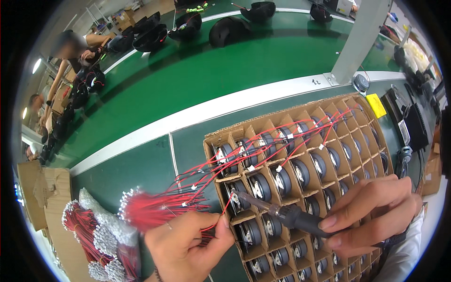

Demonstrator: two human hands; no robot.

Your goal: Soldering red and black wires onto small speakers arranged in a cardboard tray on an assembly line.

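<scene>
My left hand (188,242) pinches a thin red wire (229,205) between thumb and forefinger, its end at a small round speaker (240,201) in the cardboard divider box (238,217). In my right hand (376,214) is a soldering iron (305,221) with a black handle, gripped like a pen. The iron's tip lies at that same speaker's terminals; whether it touches them I cannot tell. Several more speakers, such as this one (300,173), stand on edge in the box's compartments. Red and black wires (263,149) with white connectors drape across the upper rows.
Left of the box lies a loose pile of red wires (150,209), beside bagged bundles (101,235). A green conveyor belt (188,80) carries black rounded shells (229,31). A metal post (359,42), loose speaker (361,82) and yellow note (376,105) stand far right. Another person (70,51) works far left.
</scene>
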